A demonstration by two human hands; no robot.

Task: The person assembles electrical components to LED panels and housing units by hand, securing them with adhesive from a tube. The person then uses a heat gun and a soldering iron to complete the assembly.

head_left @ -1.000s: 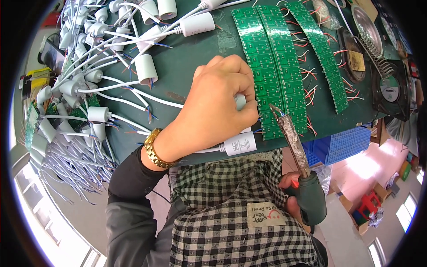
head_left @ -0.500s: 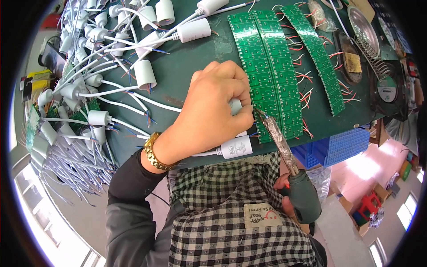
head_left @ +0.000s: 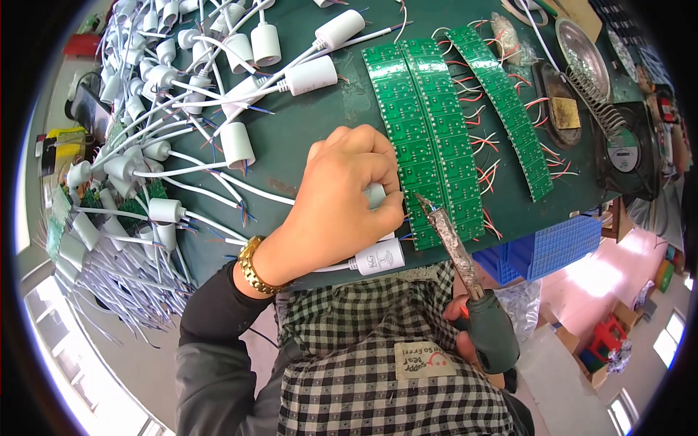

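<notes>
My left hand [head_left: 349, 192] is closed around a white cylindrical plastic housing [head_left: 374, 195], mostly hidden by the fingers, at the left edge of two side-by-side green circuit board strips [head_left: 445, 109]. My right hand [head_left: 463, 327] grips a soldering iron [head_left: 454, 247] by its dark green handle. The iron's barrel is stained and scaly. Its tip is over the left strip, just right of my left thumb; whether it touches the board I cannot tell. Below my left hand, another white housing [head_left: 379, 257] with a cable lies at the table's near edge.
Many white cabled housings [head_left: 237, 145] are heaped at the left. A third board strip [head_left: 509, 109] with red and white wires lies to the right. Beyond it are a sponge [head_left: 563, 112] in a dark holder, a coiled spring stand [head_left: 592, 94] and a fan [head_left: 625, 156]. Blue crates [head_left: 556, 247] stand below the table edge.
The whole view has shifted slightly. The iron's tip has moved a little to the right, away from my left thumb. My left hand keeps its grip at the strip's edge.
</notes>
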